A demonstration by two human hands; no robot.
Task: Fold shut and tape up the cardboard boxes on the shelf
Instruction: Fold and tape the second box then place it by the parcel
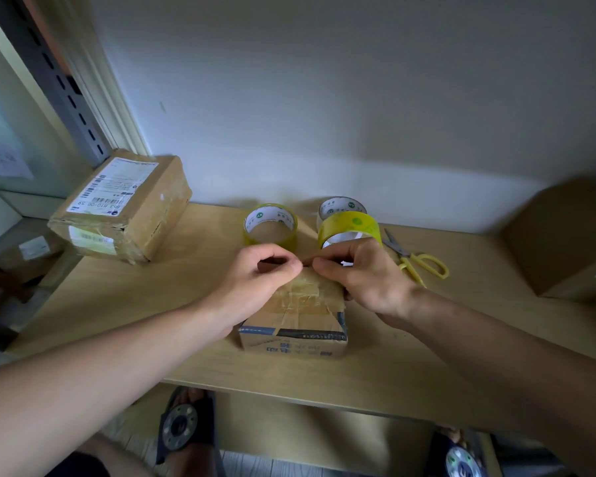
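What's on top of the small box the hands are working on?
Clear tape strips cross the top of the small box. The left hand and right hand pinch at its far edge, hiding that part.

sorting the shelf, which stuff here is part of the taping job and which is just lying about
In use: small box, left hand, right hand, tape rolls, scissors.
Lying about: labelled box, right box.

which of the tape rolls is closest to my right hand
The bright yellow roll, tilted right behind your right hand. The roll lying flat sits further left, and the whitish one is behind, near the wall.
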